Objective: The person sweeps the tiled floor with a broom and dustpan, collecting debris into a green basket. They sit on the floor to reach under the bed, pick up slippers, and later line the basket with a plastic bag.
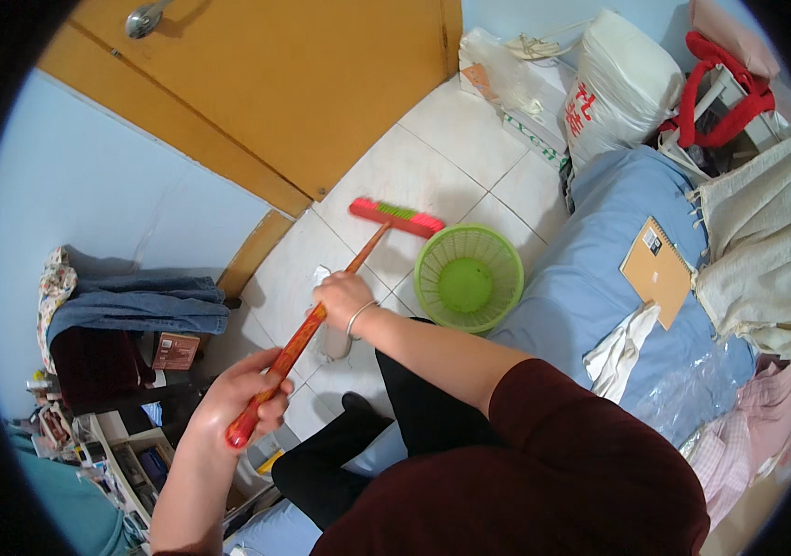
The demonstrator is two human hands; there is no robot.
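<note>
Our left hand [254, 389] and right hand [347, 301] fold their fingers round the long red-and-yellow broom [299, 341], its red-and-green bristled head [396, 217] at the frame's upper centre, seemingly sweeping white floor tiles [527, 192], and our next stroke probably calls for skirting the round lime-green plastic basket [465, 284]

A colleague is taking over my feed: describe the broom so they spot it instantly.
Start at the wooden door, then drop to the white tiled floor. Left of the round green basket is the broom, set apart by its long reddish handle and red-and-green head.
</note>
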